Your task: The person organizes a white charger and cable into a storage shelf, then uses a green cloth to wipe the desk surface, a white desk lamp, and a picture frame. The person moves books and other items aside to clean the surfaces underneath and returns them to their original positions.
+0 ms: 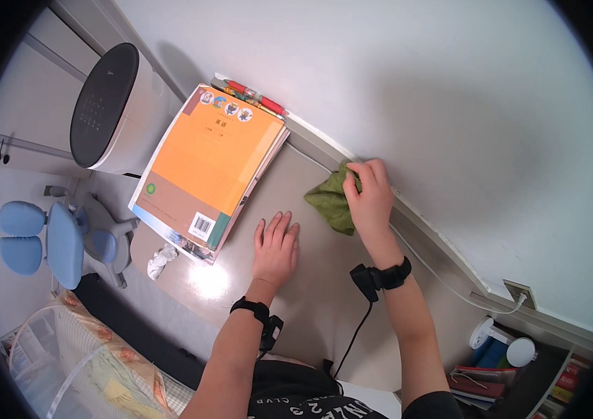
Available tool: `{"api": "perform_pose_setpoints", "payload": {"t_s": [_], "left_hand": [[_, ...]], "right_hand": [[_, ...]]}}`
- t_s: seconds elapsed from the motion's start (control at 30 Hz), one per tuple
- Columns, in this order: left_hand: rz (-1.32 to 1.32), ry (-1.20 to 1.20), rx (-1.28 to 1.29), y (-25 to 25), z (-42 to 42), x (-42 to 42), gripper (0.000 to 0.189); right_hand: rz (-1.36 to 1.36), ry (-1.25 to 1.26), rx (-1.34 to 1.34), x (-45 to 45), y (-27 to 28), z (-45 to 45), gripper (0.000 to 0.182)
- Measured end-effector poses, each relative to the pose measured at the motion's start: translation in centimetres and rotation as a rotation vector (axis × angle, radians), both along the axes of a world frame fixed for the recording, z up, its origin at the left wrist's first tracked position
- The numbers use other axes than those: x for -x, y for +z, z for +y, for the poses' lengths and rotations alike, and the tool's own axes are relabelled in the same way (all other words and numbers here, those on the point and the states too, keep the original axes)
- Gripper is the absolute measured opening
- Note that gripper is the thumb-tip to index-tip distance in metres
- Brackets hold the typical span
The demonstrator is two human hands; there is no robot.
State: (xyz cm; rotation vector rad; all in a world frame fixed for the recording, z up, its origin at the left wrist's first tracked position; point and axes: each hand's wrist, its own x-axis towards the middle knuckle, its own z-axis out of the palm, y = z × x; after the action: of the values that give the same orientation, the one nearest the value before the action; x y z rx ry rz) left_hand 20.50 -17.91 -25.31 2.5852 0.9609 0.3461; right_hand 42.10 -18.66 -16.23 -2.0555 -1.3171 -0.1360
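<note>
My right hand [373, 196] grips a crumpled green cloth [330, 201] at the back edge of the desk [296, 183], against the wall. Part of the cloth hangs out to the left of my fingers and lies on the desktop. Flat on the desk rests my left hand [277, 249], fingers slightly spread, with nothing in it. Beyond it to the left is a stack of books with an orange textbook [207, 167] on top. Each wrist wears a black strap with a small device.
Pens [257, 97] lie behind the books. A white appliance with a black top [105, 105] stands at left; a crumpled white tissue [162, 260] is near the desk's edge. A white cable [427, 262] runs to a wall socket [519, 294]. Notebooks [477, 382] sit lower right, a blue chair [65, 245] left.
</note>
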Motion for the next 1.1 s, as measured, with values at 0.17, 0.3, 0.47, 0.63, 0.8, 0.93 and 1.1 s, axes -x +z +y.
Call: {"api": "perform_pose_setpoints", "payload": {"t_s": [0.17, 0.3, 0.47, 0.63, 0.8, 0.93, 1.1], "left_hand": [[-0.009, -0.003, 0.004, 0.1, 0.0, 0.1, 0.040], [-0.009, 0.008, 0.007, 0.2, 0.0, 0.1, 0.039], [-0.029, -0.006, 0.037, 0.2, 0.1, 0.1, 0.039], [-0.034, -0.006, 0.039, 0.3, 0.1, 0.0, 0.039], [-0.022, -0.019, 0.055, 0.5, 0.0, 0.0, 0.040], [-0.004, -0.022, 0.035, 0.8, 0.0, -0.1, 0.040], [-0.001, -0.007, 0.019, 0.4, -0.2, 0.1, 0.041]], "right_hand": [[0.442, -0.087, 0.076, -0.3, -0.2, -0.3, 0.012], [0.991, -0.029, -0.211, -0.3, -0.5, -1.3, 0.017], [0.856, -0.045, -0.149, -0.9, 0.6, -2.0, 0.011], [-0.126, 0.018, 0.169, -0.8, 0.5, -1.2, 0.020], [-0.252, 0.050, 0.261, -0.7, -0.4, 0.6, 0.026], [-0.305, 0.166, 0.167, -1.2, -0.9, 2.4, 0.028], [-0.282, 0.270, 0.314, -2.2, 0.3, 1.6, 0.029]]}}
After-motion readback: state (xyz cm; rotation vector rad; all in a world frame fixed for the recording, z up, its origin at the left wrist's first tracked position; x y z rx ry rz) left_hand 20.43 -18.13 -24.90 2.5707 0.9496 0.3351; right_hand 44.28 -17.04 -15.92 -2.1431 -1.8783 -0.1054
